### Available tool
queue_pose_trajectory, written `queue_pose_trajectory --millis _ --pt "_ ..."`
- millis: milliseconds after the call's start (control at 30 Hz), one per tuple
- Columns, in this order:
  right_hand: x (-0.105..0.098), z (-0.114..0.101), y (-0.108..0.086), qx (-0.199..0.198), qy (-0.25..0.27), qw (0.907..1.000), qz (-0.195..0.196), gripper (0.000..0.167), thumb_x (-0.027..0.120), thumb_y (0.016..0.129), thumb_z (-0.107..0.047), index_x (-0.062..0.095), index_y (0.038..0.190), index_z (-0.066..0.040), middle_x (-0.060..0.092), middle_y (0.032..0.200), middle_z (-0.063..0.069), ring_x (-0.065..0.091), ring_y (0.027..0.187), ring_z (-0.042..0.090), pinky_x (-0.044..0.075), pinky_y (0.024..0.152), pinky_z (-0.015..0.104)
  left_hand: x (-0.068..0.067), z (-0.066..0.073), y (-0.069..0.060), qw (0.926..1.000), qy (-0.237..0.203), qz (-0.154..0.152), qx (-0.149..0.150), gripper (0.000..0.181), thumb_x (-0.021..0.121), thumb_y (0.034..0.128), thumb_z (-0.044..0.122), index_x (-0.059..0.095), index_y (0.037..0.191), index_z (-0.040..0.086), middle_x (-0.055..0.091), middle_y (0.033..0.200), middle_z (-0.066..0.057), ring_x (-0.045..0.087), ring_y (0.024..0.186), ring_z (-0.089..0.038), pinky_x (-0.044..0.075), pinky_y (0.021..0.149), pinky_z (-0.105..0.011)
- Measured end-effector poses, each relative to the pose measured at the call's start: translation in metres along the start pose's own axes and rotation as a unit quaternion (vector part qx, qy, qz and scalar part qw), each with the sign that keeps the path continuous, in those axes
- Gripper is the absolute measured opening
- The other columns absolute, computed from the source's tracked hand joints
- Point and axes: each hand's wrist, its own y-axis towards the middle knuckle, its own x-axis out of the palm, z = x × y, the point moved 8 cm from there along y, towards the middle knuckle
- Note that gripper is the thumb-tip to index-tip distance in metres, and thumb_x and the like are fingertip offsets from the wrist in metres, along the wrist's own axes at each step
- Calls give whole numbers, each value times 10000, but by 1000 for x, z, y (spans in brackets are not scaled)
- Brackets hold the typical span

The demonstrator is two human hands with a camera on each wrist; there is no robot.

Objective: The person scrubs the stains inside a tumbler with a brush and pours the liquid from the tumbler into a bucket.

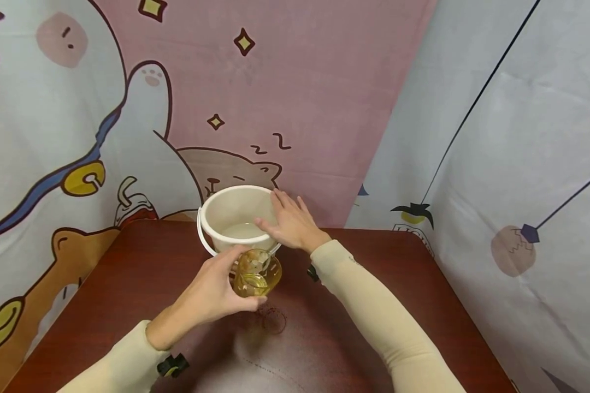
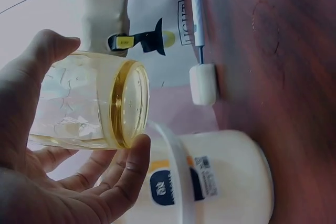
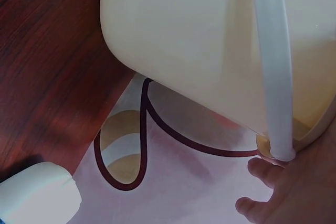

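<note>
My left hand grips an amber-tinted clear glass cup by its side, just in front of the bucket. In the left wrist view the thumb and fingers lie on opposite sides of the cup, whose thick amber end is turned toward the tabletop. The white plastic bucket stands behind it with a little cloudy liquid at the bottom. My right hand rests on the bucket's right rim with fairly straight fingers, the thumb reaching over the inside.
A brush with a white head and grey-white handle lies on the table to the bucket's right. The bucket's white handle hangs down its near side. Wet ring marks show on the dark red tabletop. Printed cloth hangs behind.
</note>
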Motion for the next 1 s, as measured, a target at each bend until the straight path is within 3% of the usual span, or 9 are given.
queue_pose_trajectory --millis 300,600,833,1000 --pt "0 4 -1 42 53 10000 15 1063 425 1110 -806 270 1840 -49 296 1935 138 320 1796 377 189 1469 675 -21 -2 10 9999 84 89 -104 862 1096 735 369 667 1465 205 794 1262 -28 780 1048 -171 683 866 -429" --pt "0 1 -1 -16 59 10000 45 1037 431 1127 -781 263 1843 -50 288 1935 148 293 1805 391 195 1463 687 -44 0 21 9990 331 301 19 846 1095 727 344 699 1449 150 812 1249 -33 767 1025 -181 670 861 -434" --pt "-1 0 -1 -5 58 10000 76 1000 454 1136 -734 265 1842 -51 296 1930 150 297 1805 373 194 1467 677 -60 -7 32 9980 554 237 -175 855 1087 765 363 689 1479 112 808 1325 -79 776 1091 -257 680 901 -503" --pt "-1 0 0 10 27 10000 40 1004 445 1126 -736 268 1842 -56 304 1927 144 295 1807 360 199 1469 667 -69 -15 40 9974 620 232 -287 838 1078 776 365 692 1476 113 817 1275 -94 778 1034 -268 672 840 -441"
